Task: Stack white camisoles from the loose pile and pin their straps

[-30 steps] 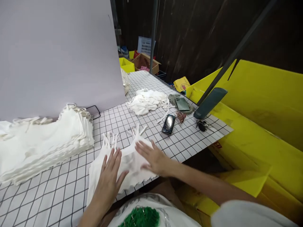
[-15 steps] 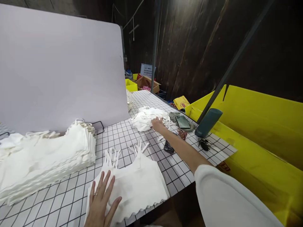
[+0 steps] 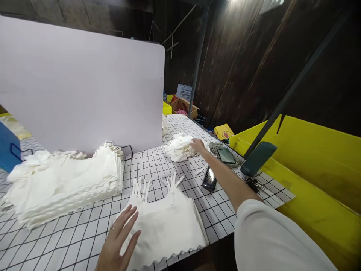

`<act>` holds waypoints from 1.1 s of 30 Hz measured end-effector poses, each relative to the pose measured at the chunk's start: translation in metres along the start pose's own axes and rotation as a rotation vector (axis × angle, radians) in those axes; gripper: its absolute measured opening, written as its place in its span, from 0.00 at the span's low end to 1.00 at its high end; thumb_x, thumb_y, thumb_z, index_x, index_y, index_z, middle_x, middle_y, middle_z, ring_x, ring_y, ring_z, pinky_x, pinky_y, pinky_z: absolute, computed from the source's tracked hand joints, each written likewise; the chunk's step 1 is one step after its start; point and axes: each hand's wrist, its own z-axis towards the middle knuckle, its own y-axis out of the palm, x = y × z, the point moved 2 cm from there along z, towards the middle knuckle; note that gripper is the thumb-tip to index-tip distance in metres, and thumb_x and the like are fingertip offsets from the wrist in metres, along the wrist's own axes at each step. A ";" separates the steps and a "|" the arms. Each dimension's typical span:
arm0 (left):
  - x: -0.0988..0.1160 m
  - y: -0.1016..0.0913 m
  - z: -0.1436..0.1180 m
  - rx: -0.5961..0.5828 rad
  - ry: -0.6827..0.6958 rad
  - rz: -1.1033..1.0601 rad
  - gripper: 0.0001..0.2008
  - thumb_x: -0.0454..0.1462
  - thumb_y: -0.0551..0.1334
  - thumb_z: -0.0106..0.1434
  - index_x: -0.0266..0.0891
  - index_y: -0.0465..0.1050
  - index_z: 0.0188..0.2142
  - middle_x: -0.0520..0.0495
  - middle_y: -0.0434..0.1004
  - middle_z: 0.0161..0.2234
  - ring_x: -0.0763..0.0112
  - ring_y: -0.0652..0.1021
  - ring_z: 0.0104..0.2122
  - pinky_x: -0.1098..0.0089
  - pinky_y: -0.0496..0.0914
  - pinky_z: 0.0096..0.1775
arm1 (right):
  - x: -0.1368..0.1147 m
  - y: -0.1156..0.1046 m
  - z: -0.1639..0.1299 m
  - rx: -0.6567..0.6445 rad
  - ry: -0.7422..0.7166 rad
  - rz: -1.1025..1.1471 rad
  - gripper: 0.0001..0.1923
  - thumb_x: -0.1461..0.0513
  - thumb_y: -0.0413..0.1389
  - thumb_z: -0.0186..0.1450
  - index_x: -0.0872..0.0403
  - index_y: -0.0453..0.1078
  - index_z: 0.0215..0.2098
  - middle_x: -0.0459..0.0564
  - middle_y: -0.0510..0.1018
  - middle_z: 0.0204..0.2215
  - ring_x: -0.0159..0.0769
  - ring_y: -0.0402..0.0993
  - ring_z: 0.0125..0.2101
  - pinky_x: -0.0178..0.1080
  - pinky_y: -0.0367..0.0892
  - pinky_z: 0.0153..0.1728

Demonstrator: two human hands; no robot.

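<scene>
Gridded tabletop (image 3: 84, 233) is spread under everything. Beside the flat-open left hand (image 3: 118, 242), the laid-out white top (image 3: 166, 226) could be dragged askew. Under the right hand (image 3: 198, 145), reaching far, loose white garments (image 3: 177, 147) are touched; its grip cannot be told. The phone (image 3: 209, 178) beneath that forearm could be knocked.

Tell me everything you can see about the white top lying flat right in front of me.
The white top lies spread flat, straps away from the person, at the near edge of the grid-patterned table. It looks like soft knit fabric, with several thin straps fanned out at each shoulder and a scalloped hem that reaches the table's edge. The left hand rests open on its left side, fingers spread. More than one piece may be stacked; that is hard to tell.
</scene>
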 end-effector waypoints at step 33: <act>0.067 -0.060 0.234 -0.312 -0.367 -1.175 0.22 0.48 0.76 0.49 0.33 0.80 0.35 0.41 0.83 0.34 0.64 0.81 0.31 0.67 0.75 0.33 | -0.181 -0.162 -0.121 -0.583 -0.527 1.208 0.17 0.55 0.71 0.55 0.58 0.79 0.37 0.48 0.80 0.29 0.30 0.74 0.29 0.31 0.71 0.30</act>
